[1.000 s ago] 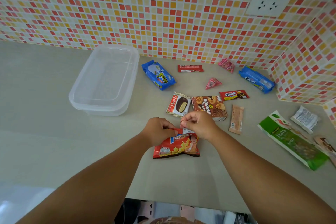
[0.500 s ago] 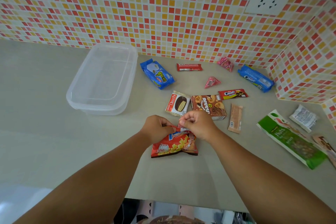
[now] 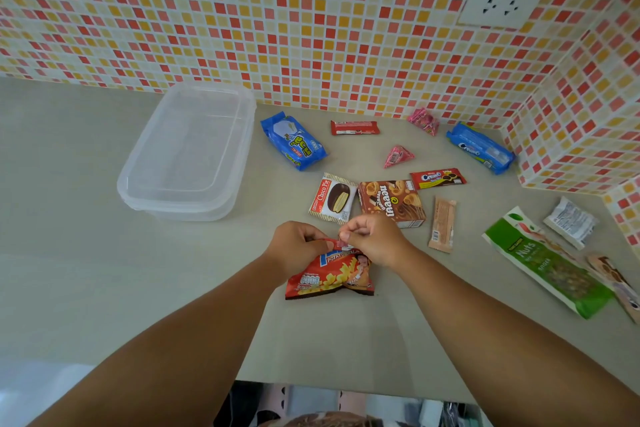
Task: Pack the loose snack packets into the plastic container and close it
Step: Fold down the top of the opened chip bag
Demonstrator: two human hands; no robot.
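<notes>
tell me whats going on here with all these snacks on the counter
A person is pinching the top edge of a red potato snack bag with both the left hand and the right hand, near the counter's front edge. The clear plastic container sits to the left with its lid on and nothing visible inside. The other packets, such as the Choco Pie and the green nuts bag, lie loose on the counter, unpacked.
</notes>
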